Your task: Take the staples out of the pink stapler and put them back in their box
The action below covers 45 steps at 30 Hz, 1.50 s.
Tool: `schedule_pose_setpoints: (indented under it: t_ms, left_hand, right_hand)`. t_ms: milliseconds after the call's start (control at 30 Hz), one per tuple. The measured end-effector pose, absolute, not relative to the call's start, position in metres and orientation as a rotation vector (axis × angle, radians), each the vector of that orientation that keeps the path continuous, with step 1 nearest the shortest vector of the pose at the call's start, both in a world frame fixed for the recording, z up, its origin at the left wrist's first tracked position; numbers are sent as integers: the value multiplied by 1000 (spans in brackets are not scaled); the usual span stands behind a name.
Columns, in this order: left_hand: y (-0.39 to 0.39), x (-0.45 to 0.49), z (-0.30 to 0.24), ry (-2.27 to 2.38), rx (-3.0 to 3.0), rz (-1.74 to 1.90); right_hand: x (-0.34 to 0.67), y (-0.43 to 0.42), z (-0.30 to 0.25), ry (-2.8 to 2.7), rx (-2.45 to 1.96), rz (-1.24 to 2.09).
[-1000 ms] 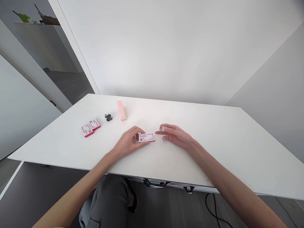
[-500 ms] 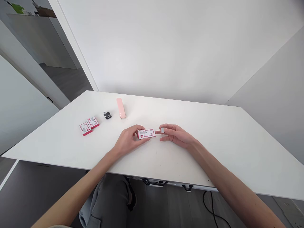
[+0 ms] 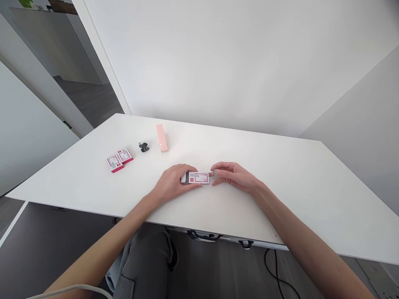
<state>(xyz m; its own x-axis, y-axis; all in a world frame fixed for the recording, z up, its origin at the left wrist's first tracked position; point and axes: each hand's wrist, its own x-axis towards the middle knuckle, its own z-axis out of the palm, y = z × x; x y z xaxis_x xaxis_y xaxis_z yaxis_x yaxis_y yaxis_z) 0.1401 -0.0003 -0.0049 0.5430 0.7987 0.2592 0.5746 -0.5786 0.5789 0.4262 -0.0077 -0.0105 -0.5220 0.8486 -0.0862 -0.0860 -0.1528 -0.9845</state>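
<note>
My left hand (image 3: 174,179) is closed around a small white-and-red box (image 3: 201,178), thumb along its near side and fingers over its far side. At the left end of the box a dark grey section shows beside a white edge, as if an inner tray sticks out of the sleeve. Between the thumb and fingers of my right hand (image 3: 233,175) is a small grey metallic block (image 3: 215,172), which looks like a stack of staples. One right fingertip reaches to the right end of the box.
At the left of the white table (image 3: 280,166) two similar white-and-red boxes (image 3: 114,162) lie side by side. Near them are a small black staple remover (image 3: 144,147) and a pink stapler (image 3: 162,138). A wall stands behind the table; a black cable (image 3: 277,270) lies below.
The box has moved slightly right within my left hand's hold, and a grey section now shows at its left end. My right hand still holds the grey block. The view has shifted a little.
</note>
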Motion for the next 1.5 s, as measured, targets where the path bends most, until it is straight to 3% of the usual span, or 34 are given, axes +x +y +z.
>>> schedule_pose_setpoints:
  t_ms: [167, 500, 767, 1200, 1500]
  left_hand:
    - [3, 141, -7, 1064, 2374, 712]
    - [2, 143, -4, 981, 2444, 594]
    - [-6, 145, -1, 1354, 2269, 738]
    - [-8, 148, 0, 1161, 2261, 648]
    - [-8, 148, 2, 1095, 2231, 598]
  right_hand:
    - [424, -10, -7, -1570, -1159, 1504]
    - [420, -11, -5, -1536, -1274, 1238]
    - [416, -14, -5, -1518, -1212, 1288]
    - [404, -19, -9, -1707, -1012, 1180]
    - [394, -25, -14, -1979, -904, 923]
